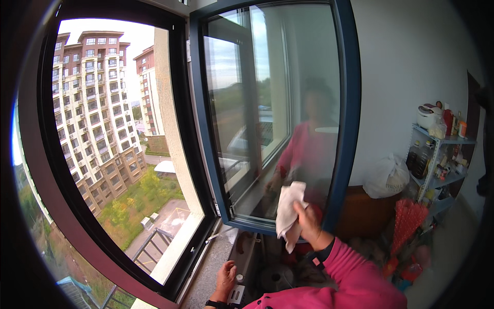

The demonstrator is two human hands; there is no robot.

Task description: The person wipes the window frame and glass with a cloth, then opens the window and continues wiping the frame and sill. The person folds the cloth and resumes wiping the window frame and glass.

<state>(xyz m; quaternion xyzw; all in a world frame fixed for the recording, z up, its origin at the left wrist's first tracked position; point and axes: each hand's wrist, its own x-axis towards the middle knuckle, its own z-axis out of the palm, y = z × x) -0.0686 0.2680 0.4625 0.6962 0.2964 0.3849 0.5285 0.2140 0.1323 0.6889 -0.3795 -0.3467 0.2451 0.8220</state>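
A pale, crumpled cloth [290,208] is gripped in my right hand [308,222], close in front of the lower part of an inward-swung window sash. Blue framing [350,116] surrounds the sash's glass pane [266,127], which reflects a person in pink and the view outside. Whether the cloth touches the glass cannot be told. Lower down, my left hand [225,278] is beside the stone windowsill [208,260], fingers bent; their grip is unclear. A metal window stay [224,233] runs between the sill side and the sash bottom.
On the left, the dark window frame [181,116] stands around an opening high above the ground. Dark appliances [276,276] lie below the sash. Farther right are a white plastic bag [388,177], a loaded metal shelf [442,177] and a red dotted umbrella [407,220].
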